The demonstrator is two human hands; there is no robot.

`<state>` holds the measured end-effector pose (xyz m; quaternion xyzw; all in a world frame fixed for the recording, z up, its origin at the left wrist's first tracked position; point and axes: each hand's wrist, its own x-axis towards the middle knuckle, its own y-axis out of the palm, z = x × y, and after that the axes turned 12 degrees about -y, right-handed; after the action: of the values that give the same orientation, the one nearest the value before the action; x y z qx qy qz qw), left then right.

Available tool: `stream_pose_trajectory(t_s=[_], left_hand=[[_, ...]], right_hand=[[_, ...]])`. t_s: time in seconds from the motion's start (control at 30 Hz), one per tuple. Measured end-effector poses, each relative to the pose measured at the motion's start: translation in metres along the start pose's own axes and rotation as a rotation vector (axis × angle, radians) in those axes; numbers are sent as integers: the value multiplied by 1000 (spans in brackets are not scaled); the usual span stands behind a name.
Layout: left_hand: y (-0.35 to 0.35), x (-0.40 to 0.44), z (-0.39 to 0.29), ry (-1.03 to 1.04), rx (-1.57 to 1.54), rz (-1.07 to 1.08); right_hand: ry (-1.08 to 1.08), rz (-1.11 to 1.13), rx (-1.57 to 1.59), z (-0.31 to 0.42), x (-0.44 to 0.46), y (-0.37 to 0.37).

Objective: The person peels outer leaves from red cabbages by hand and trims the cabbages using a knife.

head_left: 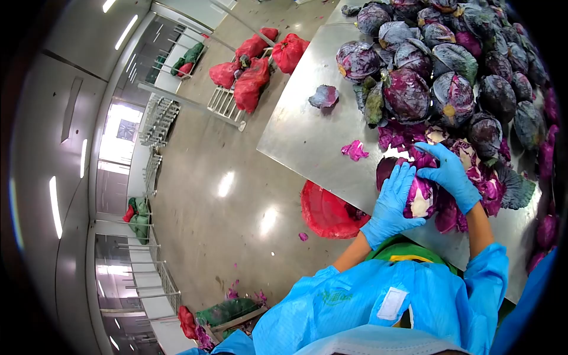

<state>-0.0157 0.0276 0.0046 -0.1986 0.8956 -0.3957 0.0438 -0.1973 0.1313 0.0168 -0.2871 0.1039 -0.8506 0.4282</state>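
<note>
A red cabbage (pixel 420 198), purple with pale white patches, is held between my two blue-gloved hands at the near edge of the metal table. My left hand (pixel 391 198) presses along its left side, fingers stretched together over it. My right hand (pixel 452 176) curves round the upper right side, thumb and fingers against the head. Beneath and around the hands lie loose purple leaves (pixel 490 189). A big pile of dark, whole red cabbages (pixel 406 94) rises just beyond, with outer leaves still on many of them.
The steel table (pixel 296 127) carries a stray leaf (pixel 324 96) and a purple scrap (pixel 355 150). Below its left edge stands a red container or bag (pixel 325 213). Full red sacks (pixel 251 86) rest on metal pallets farther off. Leaf bits dot the floor.
</note>
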Motion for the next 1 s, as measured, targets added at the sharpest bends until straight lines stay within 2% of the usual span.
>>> stream_pose_trajectory(t_s=[0.1, 0.13, 0.23, 0.27, 0.33, 0.4, 0.43, 0.47, 0.5, 0.57, 0.6, 0.63, 0.67, 0.73, 0.77, 0.83, 0.87, 0.97, 1.0], left_hand=[[2, -7, -2, 4, -9, 2], [2, -10, -2, 13, -8, -1], [0, -21, 3, 61, 32, -38], [-6, -27, 2, 41, 19, -51], [-3, -41, -5, -8, -116, -84], [16, -54, -4, -159, -283, -174], [28, -57, -3, -270, -335, -229], [34, -54, -3, -299, -359, -246], [37, -53, -3, -332, -360, -273], [35, -53, -3, -352, -385, -288], [37, -54, 0, -377, -438, -278], [37, -53, 3, -399, -489, -266], [35, -52, 4, -379, -467, -250], [30, -49, 2, -336, -429, -213], [28, -47, 2, -304, -404, -204], [25, -42, 4, -235, -354, -188], [23, -36, 4, -217, -353, -177], [7, -15, -10, -337, -189, 5], [10, -11, -9, -326, -100, -28]], right_hand=[[342, 47, 228, -32, -2, 9], [300, 29, 129, -33, -4, 13], [152, -8, -460, -48, 1, 25], [-64, -143, -501, -67, 1, 31], [-11, -144, -434, -55, 2, 26], [-33, -157, -604, -32, -2, 20], [40, -174, -643, -3, -4, 15], [-15, -231, -685, 2, -15, 13], [58, -292, -592, 25, -25, 4], [273, -243, -329, 34, -61, -4], [410, -221, -78, 16, -87, 1], [539, -77, 123, 28, -92, -6], [530, -69, 272, 26, -96, -3], [334, 65, 180, 13, -103, 14], [484, -63, 535, 6, -108, 22], [333, -82, 455, 9, -104, 21], [321, -80, 451, 6, -107, 19], [333, -25, 402, 0, -112, 15], [362, 21, 357, 1, -109, 10]])
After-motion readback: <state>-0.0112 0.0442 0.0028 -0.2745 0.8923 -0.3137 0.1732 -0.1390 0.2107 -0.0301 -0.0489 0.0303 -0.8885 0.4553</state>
